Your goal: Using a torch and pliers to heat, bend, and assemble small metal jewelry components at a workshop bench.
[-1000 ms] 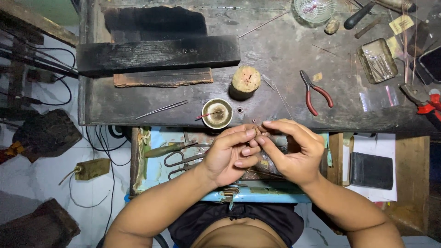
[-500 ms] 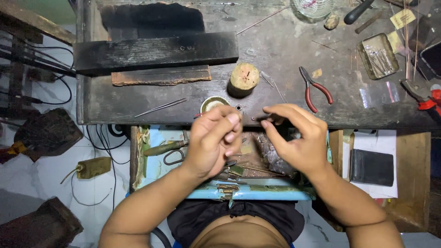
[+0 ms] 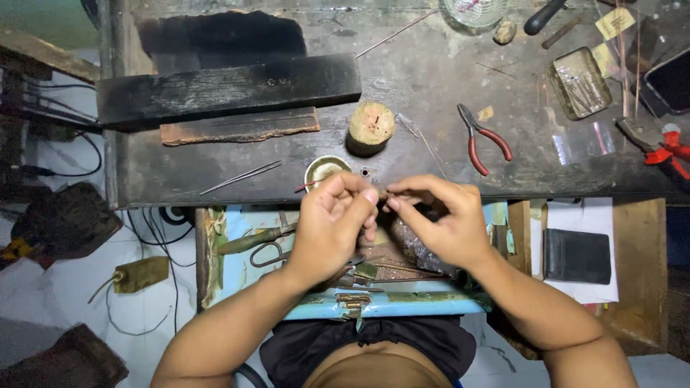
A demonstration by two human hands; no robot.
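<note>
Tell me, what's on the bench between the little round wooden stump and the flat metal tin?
In the head view, red-handled pliers lie between the wooden stump and the metal tin, with a few thin wires on the dark bench.

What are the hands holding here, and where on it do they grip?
Left hand and right hand meet fingertip to fingertip, pinching something tiny at the bench edge. Too small to identify; the grip point cannot be told.

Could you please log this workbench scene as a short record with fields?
left hand: left hand, fingertips pinched toward the right hand at the bench edge
right hand: right hand, fingertips meeting the left; anything held is too small to tell
bench: dark worn workbench
nearby: small round tin, wooden stub, red-handled pliers
below: open blue drawer holding scissors
</note>
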